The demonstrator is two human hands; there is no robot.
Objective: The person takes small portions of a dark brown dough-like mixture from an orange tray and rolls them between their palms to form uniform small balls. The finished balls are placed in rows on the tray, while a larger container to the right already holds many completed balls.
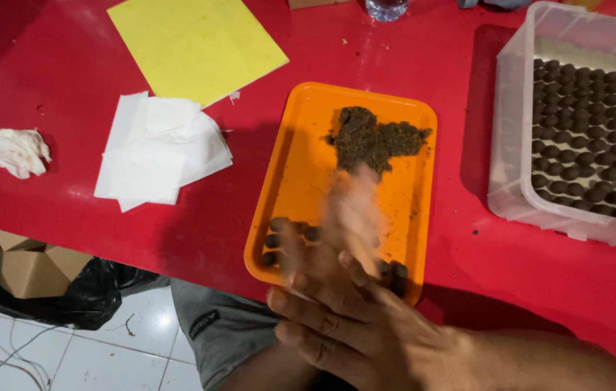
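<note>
A: Largest item?
B: Red counter point(69, 80). On it, a clear tub point(511, 145) of dark balls point(590, 137), far right.
A: Next?
B: Orange tray point(301, 181), centre; a dark paste heap point(373, 137) at its far end, a few rolled balls point(290, 235) along its near edge.
A: Paper?
B: Yellow sheet point(196, 43), white tissues point(156, 148), one crumpled wad point(13, 150).
A: Hands?
B: Right hand point(366, 326) and blurred left hand point(348, 217), palms pressed together over the tray's near edge; grip contents: cannot tell.

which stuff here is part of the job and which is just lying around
In use: hands, pressed together and blurred; orange tray; dark mix; small balls on tray; clear tub of balls.
Lying about: yellow sheet; white papers; crumpled tissue; glass.
</note>
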